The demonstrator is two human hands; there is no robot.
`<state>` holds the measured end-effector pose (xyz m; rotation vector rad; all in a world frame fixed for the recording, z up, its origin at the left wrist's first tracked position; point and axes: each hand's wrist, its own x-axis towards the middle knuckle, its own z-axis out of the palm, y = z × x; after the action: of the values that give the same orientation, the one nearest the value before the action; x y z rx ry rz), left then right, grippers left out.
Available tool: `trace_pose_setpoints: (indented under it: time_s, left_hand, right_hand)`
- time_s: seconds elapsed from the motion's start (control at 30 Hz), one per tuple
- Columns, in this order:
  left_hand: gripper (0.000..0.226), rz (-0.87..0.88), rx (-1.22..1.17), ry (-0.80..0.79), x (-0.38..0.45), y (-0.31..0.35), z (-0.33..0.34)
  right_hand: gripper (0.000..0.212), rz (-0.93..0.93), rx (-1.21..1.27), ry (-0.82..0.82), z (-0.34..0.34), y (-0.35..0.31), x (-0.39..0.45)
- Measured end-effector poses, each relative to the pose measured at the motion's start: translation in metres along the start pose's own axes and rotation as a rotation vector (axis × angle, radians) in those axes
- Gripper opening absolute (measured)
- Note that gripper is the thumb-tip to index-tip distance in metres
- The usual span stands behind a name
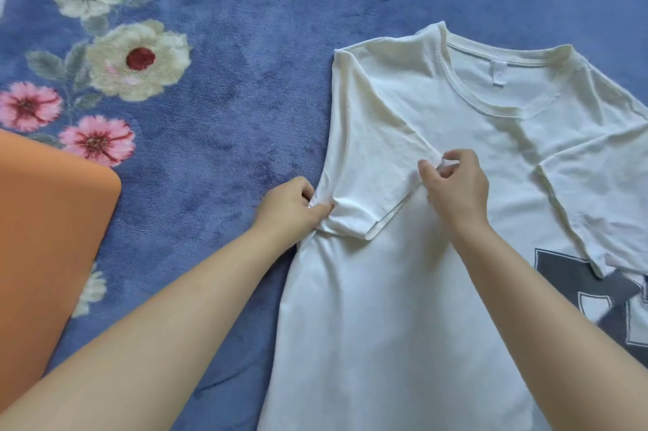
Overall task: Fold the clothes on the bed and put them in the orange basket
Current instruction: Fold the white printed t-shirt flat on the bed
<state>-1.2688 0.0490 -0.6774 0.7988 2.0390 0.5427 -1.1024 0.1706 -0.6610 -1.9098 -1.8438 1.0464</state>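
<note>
Two hands on the white cotton t-shirt (403, 290) spread flat on my blue floral blanket (228, 97): left hand (292, 204) pinches the sleeve's base, right hand (456, 181) pinches its hem corner, I think, to fold it inward. Smooth orange basket (45, 237) waits just left.

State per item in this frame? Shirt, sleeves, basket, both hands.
white T-shirt: flat on blue floral blanket, front up
its left-side sleeve: folded inward
its right-side sleeve: folded inward
orange basket: beside shirt, contents hidden
left hand: pinching sleeve fold
right hand: pinching sleeve hem
</note>
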Motion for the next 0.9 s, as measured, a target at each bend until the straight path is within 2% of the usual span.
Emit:
trace_pose_setpoints:
  time_s: [0.07,0.2,0.4,0.47,0.57,0.7,0.77,0.9]
  left_hand:
    - [0.029,-0.005,0.02,-0.01,-0.001,-0.002,0.001]
    - [0.032,-0.005,0.057,-0.029,-0.001,-0.001,-0.002]
    - [0.035,-0.006,0.099,-0.155,0.0,0.003,-0.009]
    - [0.035,0.004,0.095,-0.201,0.001,0.004,-0.011]
    - [0.033,-0.002,0.026,-0.245,0.001,0.005,-0.013]
    - [0.022,-0.091,-0.199,-0.305,-0.001,0.003,-0.013]
    - [0.017,-0.098,-0.227,-0.309,-0.002,0.001,-0.012]
    - [0.015,-0.115,-0.263,-0.33,-0.002,-0.001,-0.011]
  right_hand:
    - [0.029,0.057,0.064,-0.019,0.0,-0.003,0.005]
    - [0.013,-0.001,-0.007,-0.003,0.003,0.0,0.005]
    - [0.022,-0.063,-0.197,-0.07,-0.001,-0.004,0.013]
    - [0.019,-0.045,-0.181,-0.075,-0.002,-0.007,0.017]
    - [0.014,0.001,-0.116,-0.049,-0.002,-0.011,0.022]
    - [0.013,-0.081,-0.182,-0.015,-0.001,-0.013,0.022]
    - [0.013,-0.115,-0.196,0.004,-0.003,-0.015,0.022]
    - [0.016,-0.067,-0.194,0.022,-0.018,-0.015,0.035]
